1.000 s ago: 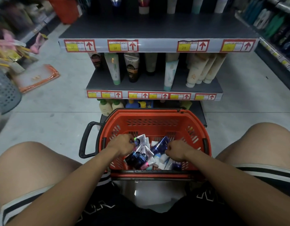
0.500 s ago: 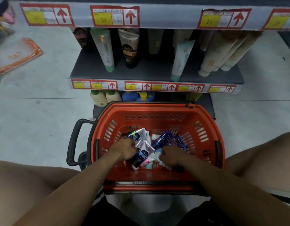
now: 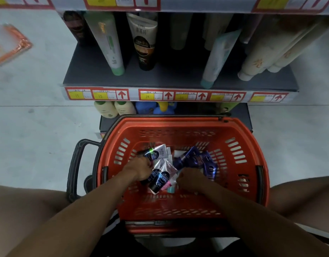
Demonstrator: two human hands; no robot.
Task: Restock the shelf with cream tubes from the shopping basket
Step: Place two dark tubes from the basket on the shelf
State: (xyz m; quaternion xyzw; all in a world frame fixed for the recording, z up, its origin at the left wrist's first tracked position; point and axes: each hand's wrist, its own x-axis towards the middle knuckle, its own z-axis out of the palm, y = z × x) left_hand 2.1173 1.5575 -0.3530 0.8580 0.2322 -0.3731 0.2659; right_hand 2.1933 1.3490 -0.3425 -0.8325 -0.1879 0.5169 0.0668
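While the grey shop floor (image 3: 39,127) spreads out on the left, an orange packet (image 3: 10,45) lies on it beside the dark shelf (image 3: 178,76), where tall tubes lean. Below stands the red shopping basket (image 3: 243,182), holding the cream tubes (image 3: 189,160) in a loose heap, long axes slanting, caps mostly toward the person. The left hand (image 3: 139,170) curls round dark tubes at the heap's left; the right hand (image 3: 191,179) is curled among tubes, grip unclear. Since half a second ago the view has moved closer, and both hands remain in the basket.
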